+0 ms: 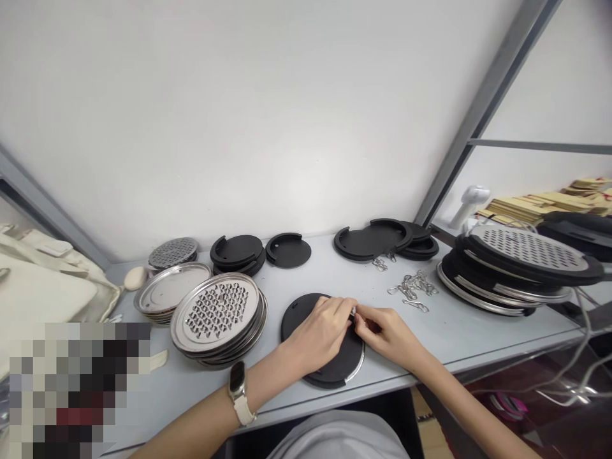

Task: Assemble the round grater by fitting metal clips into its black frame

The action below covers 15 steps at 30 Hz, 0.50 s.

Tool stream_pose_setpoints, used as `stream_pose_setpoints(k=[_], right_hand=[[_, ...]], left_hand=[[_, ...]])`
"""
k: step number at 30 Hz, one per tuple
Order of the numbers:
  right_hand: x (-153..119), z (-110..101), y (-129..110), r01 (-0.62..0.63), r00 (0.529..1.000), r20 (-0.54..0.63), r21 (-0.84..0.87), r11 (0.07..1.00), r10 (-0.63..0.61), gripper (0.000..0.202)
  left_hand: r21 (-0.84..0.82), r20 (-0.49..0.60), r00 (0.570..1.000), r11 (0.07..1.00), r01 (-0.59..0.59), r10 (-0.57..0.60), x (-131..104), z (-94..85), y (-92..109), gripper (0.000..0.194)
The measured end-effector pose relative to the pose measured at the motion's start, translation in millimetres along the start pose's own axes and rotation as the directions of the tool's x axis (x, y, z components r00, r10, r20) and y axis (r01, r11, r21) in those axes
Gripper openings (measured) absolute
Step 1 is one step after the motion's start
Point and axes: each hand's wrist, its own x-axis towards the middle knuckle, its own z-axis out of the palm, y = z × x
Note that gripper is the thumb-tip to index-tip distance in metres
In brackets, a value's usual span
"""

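In front of me a black round holder [306, 319] lies on the table, with a thin silvery metal edge showing along its lower right side. My left hand [322, 335] lies across it, fingers bent and closed at its right edge. Right beside those fingertips, my right hand [382, 331] pinches a small silvery piece [352, 312] at the holder's edge. Fingers cover most of that piece, so its exact kind is hidden. Several wire clips [414, 287] lie loose in a pile to the right of my hands.
Stacked metal grater discs [222, 312] stand at left, with metal rings or plates [172, 290] behind them. Black holders [239, 252] sit along the wall, more [373, 239] at back right. Assembled graters [516, 268] are piled at right. A person's blurred shape is lower left.
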Motion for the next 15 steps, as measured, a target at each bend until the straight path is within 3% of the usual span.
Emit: stream_pose_setpoints(k=[15], right_hand=[[-0.3,-0.5,-1.8,0.002,1.000,-0.001,0.003,1.000,-0.002,0.019]], left_hand=[[0.000,-0.010,1.000,1.000,-0.007,0.007,0.0,0.0,0.3,0.027]])
